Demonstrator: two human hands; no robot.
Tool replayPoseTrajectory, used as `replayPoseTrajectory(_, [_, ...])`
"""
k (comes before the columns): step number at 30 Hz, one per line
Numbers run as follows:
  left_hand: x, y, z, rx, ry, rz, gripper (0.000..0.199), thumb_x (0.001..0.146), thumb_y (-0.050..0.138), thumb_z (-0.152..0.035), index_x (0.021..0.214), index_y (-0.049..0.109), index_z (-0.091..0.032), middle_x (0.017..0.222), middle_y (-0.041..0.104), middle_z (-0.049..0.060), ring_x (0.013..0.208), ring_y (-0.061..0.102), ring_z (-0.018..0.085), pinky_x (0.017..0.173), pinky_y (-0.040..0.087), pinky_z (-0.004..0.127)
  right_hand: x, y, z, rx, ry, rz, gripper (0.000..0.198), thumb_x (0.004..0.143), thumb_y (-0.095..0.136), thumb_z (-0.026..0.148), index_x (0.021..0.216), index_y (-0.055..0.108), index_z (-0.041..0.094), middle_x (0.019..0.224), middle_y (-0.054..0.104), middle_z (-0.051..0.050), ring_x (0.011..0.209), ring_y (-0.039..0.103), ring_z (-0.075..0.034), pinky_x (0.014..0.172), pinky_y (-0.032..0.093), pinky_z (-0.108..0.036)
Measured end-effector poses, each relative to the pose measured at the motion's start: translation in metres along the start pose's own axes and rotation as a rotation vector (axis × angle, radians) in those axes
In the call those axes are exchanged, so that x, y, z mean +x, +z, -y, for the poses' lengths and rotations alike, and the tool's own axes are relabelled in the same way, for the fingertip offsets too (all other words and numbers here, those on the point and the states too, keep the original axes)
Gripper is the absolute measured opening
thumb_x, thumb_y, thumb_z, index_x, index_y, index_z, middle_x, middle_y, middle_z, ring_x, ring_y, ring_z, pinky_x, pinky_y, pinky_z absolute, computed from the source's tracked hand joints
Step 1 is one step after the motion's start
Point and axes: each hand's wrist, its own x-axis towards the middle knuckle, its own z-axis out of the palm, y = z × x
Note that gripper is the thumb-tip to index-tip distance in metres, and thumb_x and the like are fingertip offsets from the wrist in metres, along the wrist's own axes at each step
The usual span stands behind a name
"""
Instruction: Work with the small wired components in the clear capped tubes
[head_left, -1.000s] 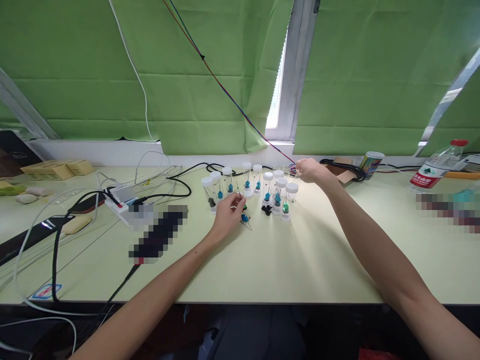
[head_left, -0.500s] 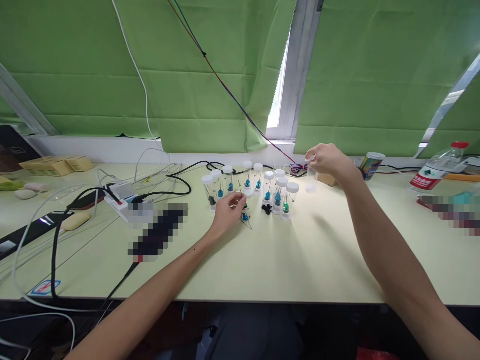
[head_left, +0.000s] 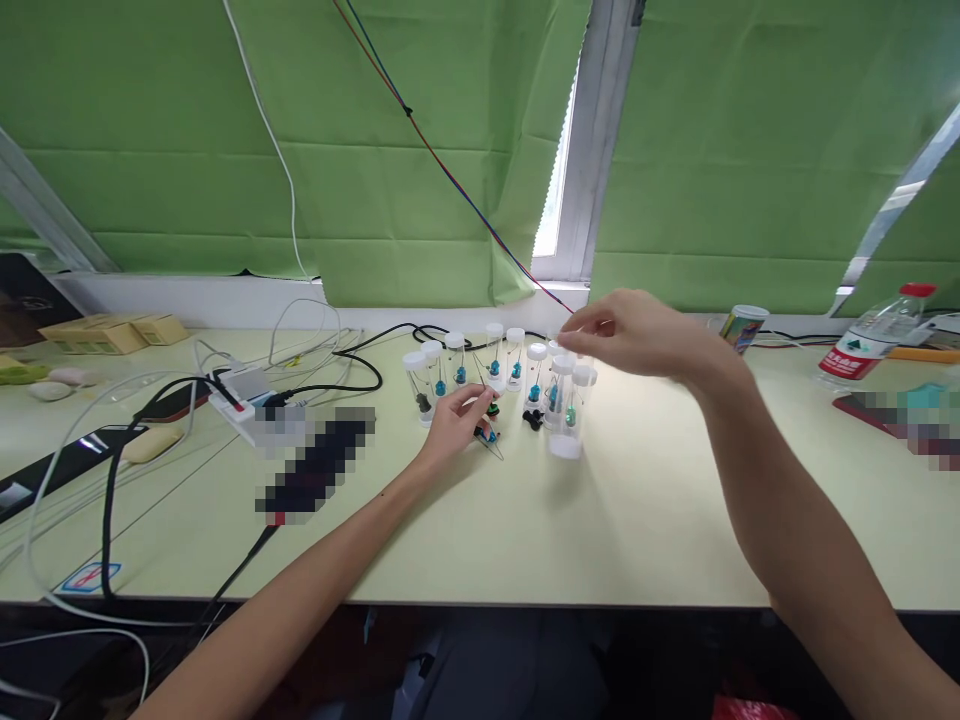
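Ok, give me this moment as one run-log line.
left hand: pinching small green part | right hand: holding clear tube in front of capped vials | black part: on table

The left forearm [head_left: 322, 580] slants forward and inward from the lower edge, its wrist [head_left: 427, 465] nearly straight. The left hand [head_left: 456, 418] sits low, fingers curled, thumb and index fingertips brought together in a pinch. The right forearm [head_left: 757, 490] rises more steeply, and its wrist [head_left: 716, 375] bends so that the right hand [head_left: 637, 332] points leftward, higher, knuckles up, fingertips gathered. The 2 hands are apart, uncrossed.
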Motion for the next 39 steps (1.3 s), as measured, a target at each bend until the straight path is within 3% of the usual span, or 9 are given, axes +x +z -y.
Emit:
replayPoseTrajectory(4, [0.0,0.001,0.0,-0.134,0.001,0.062,0.036,0.081,0.069,-0.054,0.085,0.067,-0.018,0.1,0.061,0.006,0.074,0.059,0.013,0.064,0.052,0.029,0.007,0.026,0.016,0.018,-0.02,0.099,0.021,0.089,0.062,0.034,0.087,0.077,0.019,0.08,0.07,-0.005,0.071,0.063,-0.015,0.06,0.044,-0.026])
replayPoseTrajectory(9, [-0.001,0.002,-0.003,-0.267,-0.064,0.171,0.032,0.079,0.073,-0.051,0.082,0.069,-0.019,0.117,0.062,0.008,0.099,0.062,0.02,0.086,0.052,0.036,0.014,0.049,0.019,0.046,0.024,0.133,0.019,0.09,0.06,0.027,0.093,0.075,0.016,0.088,0.073,-0.008,0.068,0.061,-0.015,0.062,0.044,-0.027])
replayPoseTrajectory(17, [-0.006,-0.001,-0.002,-0.017,0.041,0.377,0.03,0.084,0.068,-0.048,0.084,0.072,-0.018,0.138,0.056,0.011,0.114,0.061,0.026,0.099,0.045,0.04,0.024,0.073,0.006,0.046,-0.022,0.051,0.017,0.091,0.06,0.026,0.088,0.074,0.017,0.084,0.074,-0.007,0.075,0.063,-0.019,0.072,0.044,-0.031])
replayPoseTrajectory(25, [-0.006,0.0,-0.007,0.127,0.121,0.299,0.034,0.084,0.066,-0.051,0.083,0.069,-0.017,0.124,0.063,0.013,0.098,0.062,0.022,0.082,0.05,0.035,0.026,0.083,0.004,0.072,-0.021,0.036,0.02,0.095,0.056,0.027,0.098,0.073,0.016,0.088,0.074,-0.01,0.084,0.064,-0.021,0.074,0.043,-0.03])
replayPoseTrajectory(30, [-0.003,0.004,0.001,0.18,0.178,0.164,0.031,0.084,0.065,-0.05,0.083,0.067,-0.018,0.113,0.062,0.01,0.094,0.061,0.02,0.075,0.052,0.032,0.027,0.084,0.002,0.088,-0.061,-0.046,0.026,0.098,0.054,0.031,0.11,0.071,0.015,0.102,0.072,-0.012,0.087,0.064,-0.02,0.082,0.042,-0.031])
replayPoseTrajectory(34, [-0.002,0.005,0.006,0.26,0.215,0.081,0.027,0.086,0.064,-0.048,0.087,0.067,-0.021,0.114,0.057,0.008,0.091,0.061,0.017,0.07,0.053,0.029,0.025,0.083,0.006,0.097,-0.108,-0.166,0.029,0.1,0.049,0.035,0.1,0.072,0.016,0.095,0.069,-0.01,0.085,0.061,-0.019,0.081,0.041,-0.031])
replayPoseTrajectory(39, [-0.002,0.005,0.008,0.348,0.241,0.056,0.026,0.088,0.061,-0.046,0.083,0.067,-0.022,0.112,0.054,0.006,0.083,0.06,0.013,0.066,0.054,0.026,0.023,0.085,0.01,0.133,-0.151,-0.048,0.022,0.094,0.059,0.033,0.08,0.066,0.017,0.074,0.065,-0.003,0.07,0.054,-0.015,0.066,0.036,-0.027])
